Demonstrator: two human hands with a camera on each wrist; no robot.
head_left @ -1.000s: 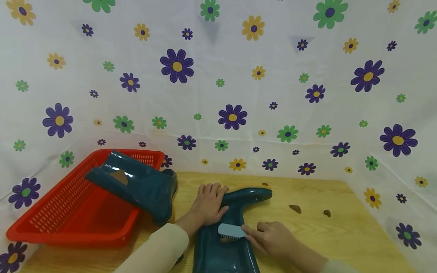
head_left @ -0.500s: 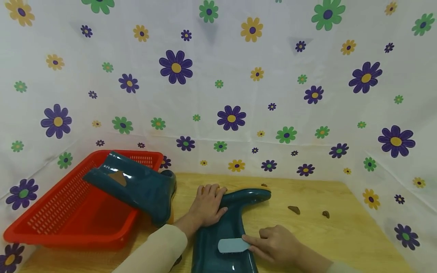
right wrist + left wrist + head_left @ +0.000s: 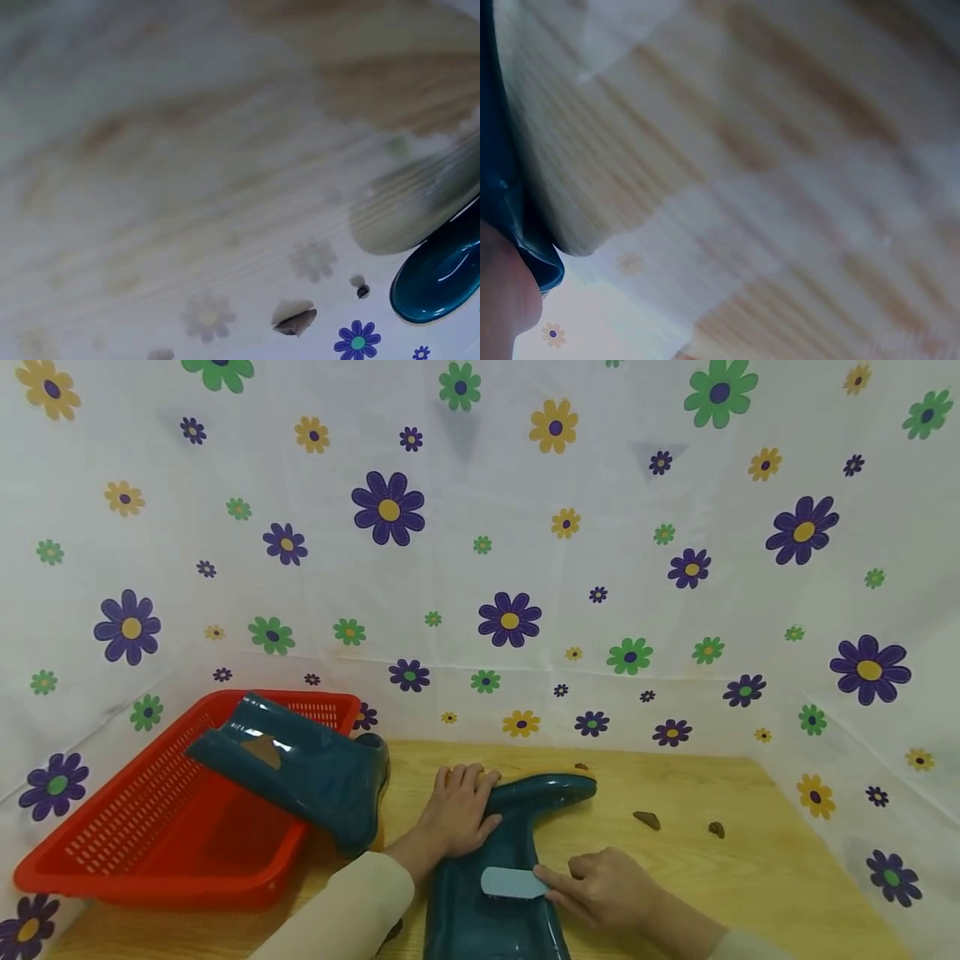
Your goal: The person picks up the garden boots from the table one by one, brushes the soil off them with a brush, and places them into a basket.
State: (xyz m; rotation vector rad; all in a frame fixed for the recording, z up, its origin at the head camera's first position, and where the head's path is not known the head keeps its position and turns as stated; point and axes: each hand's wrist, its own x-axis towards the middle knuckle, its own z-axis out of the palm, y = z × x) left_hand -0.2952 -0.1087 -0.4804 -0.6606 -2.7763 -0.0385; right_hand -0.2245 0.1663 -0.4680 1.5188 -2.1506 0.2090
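A dark teal rubber boot (image 3: 480, 918) lies on its side on the table, its sole edge facing away and its toe pointing right. My left hand (image 3: 453, 814) grips it at the heel, thumb lying across the ankle. With my right hand (image 3: 611, 893) I hold a pale blue brush (image 3: 513, 882) by its handle, the head flat on the boot's shaft with the bristles down. Whatever lies beneath the brush head is hidden. In the right wrist view the toe of the boot (image 3: 439, 281) shows at the lower right.
A second teal boot (image 3: 322, 777) with a brown patch on its shaft leans over the rim of a red plastic basket (image 3: 172, 885) at the left. Brown mud-like bits (image 3: 647, 820) lie on the wooden table (image 3: 750, 893) to the right. A flowered cloth (image 3: 637, 568) encloses the back and sides.
The brush in my right hand has slid down the shaft and then partway back up. A brown patch seen under its bristles earlier is out of sight. My left hand has stayed put.
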